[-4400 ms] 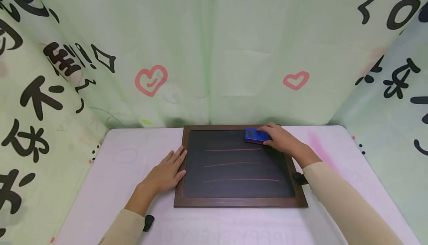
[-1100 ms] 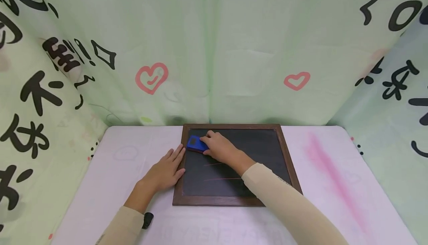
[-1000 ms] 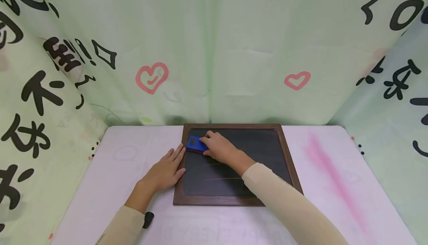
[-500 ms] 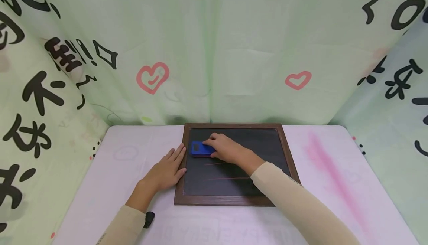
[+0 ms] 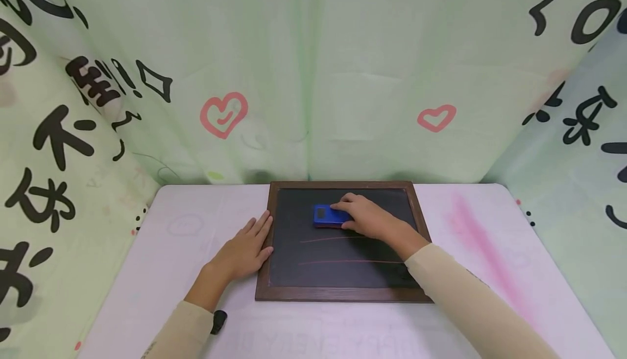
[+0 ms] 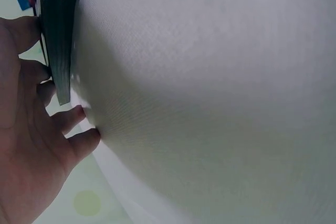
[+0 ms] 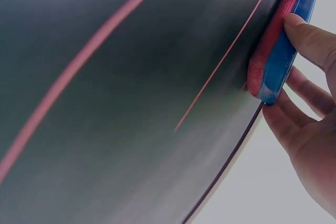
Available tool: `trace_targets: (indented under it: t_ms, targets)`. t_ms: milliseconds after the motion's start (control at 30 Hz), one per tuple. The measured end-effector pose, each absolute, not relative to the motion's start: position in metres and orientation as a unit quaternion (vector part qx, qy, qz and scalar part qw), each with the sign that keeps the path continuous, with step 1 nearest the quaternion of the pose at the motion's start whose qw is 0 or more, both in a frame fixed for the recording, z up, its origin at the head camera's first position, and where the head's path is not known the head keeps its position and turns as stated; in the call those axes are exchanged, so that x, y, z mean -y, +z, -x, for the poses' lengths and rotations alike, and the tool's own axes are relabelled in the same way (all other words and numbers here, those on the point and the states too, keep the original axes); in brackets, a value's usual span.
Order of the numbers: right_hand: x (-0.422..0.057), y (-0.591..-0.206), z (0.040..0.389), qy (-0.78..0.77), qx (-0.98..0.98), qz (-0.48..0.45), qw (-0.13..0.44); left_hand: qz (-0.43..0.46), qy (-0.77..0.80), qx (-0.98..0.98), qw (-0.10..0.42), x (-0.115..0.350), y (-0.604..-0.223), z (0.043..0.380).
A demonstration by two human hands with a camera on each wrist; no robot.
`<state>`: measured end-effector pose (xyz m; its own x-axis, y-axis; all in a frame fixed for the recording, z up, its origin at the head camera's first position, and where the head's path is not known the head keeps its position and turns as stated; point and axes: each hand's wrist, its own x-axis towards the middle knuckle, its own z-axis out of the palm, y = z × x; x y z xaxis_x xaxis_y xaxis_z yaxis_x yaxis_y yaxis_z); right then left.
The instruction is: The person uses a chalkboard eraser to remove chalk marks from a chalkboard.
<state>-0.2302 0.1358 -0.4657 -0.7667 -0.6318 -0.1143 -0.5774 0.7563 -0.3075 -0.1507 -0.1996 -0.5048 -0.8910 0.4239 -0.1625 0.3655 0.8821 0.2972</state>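
A small blackboard (image 5: 313,269) in a brown wooden frame lies on the table. Two pink chalk lines (image 5: 350,261) run across its lower part. My right hand (image 5: 369,217) grips a blue chalkboard eraser (image 5: 323,215) by its right end, on the board's upper middle. In the right wrist view the eraser (image 7: 283,40) shows a red felt pad facing the board, with the thumb on one side and fingers on the other. My left hand (image 5: 240,253) rests against the frame's left edge with fairly straight fingers; in the left wrist view its fingertips touch the frame (image 6: 58,35).
The white table (image 5: 196,228) surrounds the board, with a pink smear (image 5: 482,245) to the right. Behind it hangs a pale green cloth (image 5: 362,76) with printed hearts and black characters. A black wrist device (image 5: 219,322) sits at the left sleeve.
The right hand has swept the eraser left across the top of the board, then back right to the middle. The uppermost pink line is gone. The left hand has stayed at the frame.
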Motion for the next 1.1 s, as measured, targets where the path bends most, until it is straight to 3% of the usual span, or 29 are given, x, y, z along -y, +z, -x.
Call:
trace_targets:
  t_ms: [667, 1100]
  targets:
    - [-0.241, -0.463, 0.219, -0.144, -0.959, 0.233, 0.071, -0.200, 0.133, -0.964, 0.114, 0.198, -0.503, 0.152]
    - [-0.253, -0.465, 0.212, -0.163, -0.959, 0.223, 0.069, -0.205, 0.133, -0.963, 0.111, 0.200, -0.505, 0.151]
